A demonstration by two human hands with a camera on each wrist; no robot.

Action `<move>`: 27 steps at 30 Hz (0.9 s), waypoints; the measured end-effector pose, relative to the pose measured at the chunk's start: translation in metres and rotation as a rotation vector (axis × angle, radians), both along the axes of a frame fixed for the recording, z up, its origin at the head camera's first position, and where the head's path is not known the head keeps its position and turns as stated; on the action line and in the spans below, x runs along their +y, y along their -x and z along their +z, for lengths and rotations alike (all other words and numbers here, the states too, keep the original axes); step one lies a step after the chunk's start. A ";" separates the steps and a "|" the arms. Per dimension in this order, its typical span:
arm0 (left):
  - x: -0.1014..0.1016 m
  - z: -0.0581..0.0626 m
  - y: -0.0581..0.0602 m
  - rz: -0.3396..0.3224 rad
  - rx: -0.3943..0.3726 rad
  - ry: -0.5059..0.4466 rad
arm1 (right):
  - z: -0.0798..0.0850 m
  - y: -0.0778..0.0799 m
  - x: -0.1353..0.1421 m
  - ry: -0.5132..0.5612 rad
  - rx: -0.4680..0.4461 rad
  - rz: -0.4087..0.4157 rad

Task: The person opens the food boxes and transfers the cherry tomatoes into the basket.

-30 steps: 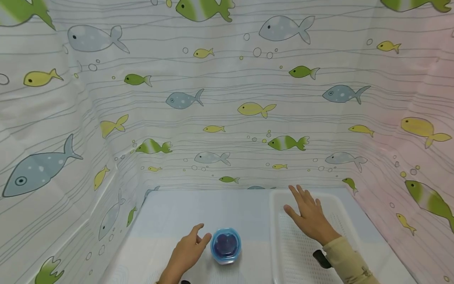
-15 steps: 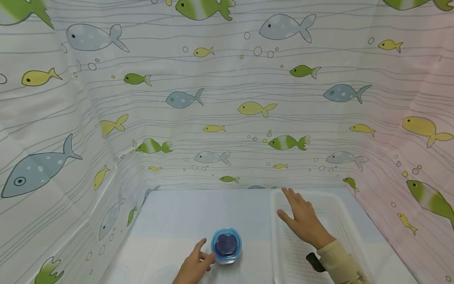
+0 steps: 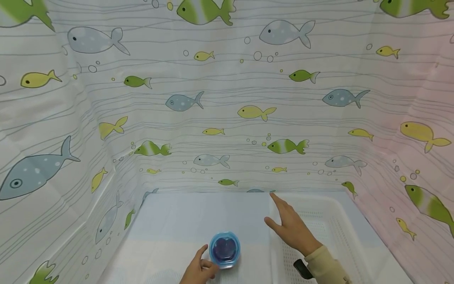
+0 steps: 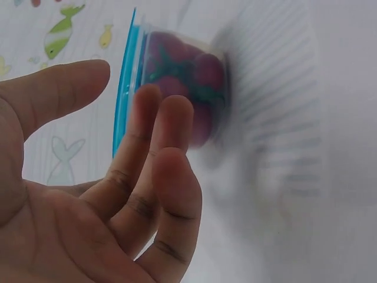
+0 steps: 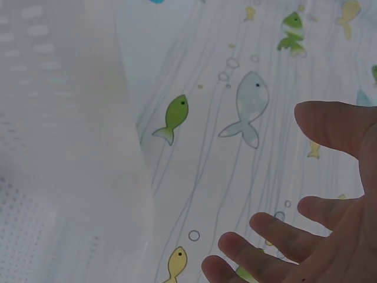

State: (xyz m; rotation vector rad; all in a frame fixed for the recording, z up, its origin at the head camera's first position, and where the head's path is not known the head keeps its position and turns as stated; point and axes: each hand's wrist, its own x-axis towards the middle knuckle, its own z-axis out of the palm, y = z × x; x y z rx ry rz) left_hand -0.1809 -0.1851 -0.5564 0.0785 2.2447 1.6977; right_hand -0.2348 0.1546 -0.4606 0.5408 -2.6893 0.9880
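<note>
A small clear container (image 3: 225, 249) with a blue rim or lid stands on the table. Side-on in the left wrist view, the container (image 4: 218, 62) shows dark red round pieces with green bits inside; their kind is hard to tell. Close at its left is my left hand (image 3: 198, 269), thumb and fingers spread apart and loosely bent, with no grip on it. Whether a fingertip touches the container cannot be told. My right hand (image 3: 296, 230) hovers with straight fingers over the left rim of a white perforated basket (image 3: 276, 272), holding nothing.
The basket takes up the right side of the pale table (image 3: 170, 221). Fish-printed sheeting (image 3: 227, 86) rises at the back, left and right of the table. A dark device (image 3: 303, 269) is worn on the right wrist by the sleeve (image 3: 324, 262).
My left hand has moved right and nearer, up beside the container. The right hand has drifted left from over the basket to its left rim. The container stays on the table.
</note>
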 end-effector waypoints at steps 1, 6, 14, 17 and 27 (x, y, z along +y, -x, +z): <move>0.000 -0.001 0.000 -0.007 -0.001 -0.020 | 0.000 -0.001 -0.003 0.001 -0.008 0.003; -0.002 -0.008 0.000 -0.038 0.020 -0.084 | -0.002 -0.003 -0.018 -0.002 -0.047 -0.001; -0.001 -0.009 0.003 -0.027 0.067 -0.049 | -0.005 -0.011 -0.044 0.001 -0.028 0.041; -0.001 -0.009 0.004 -0.014 0.085 -0.012 | -0.009 -0.014 -0.053 -0.007 0.011 0.069; -0.002 -0.012 0.004 0.015 0.097 0.006 | -0.022 -0.026 -0.087 -0.079 0.063 0.145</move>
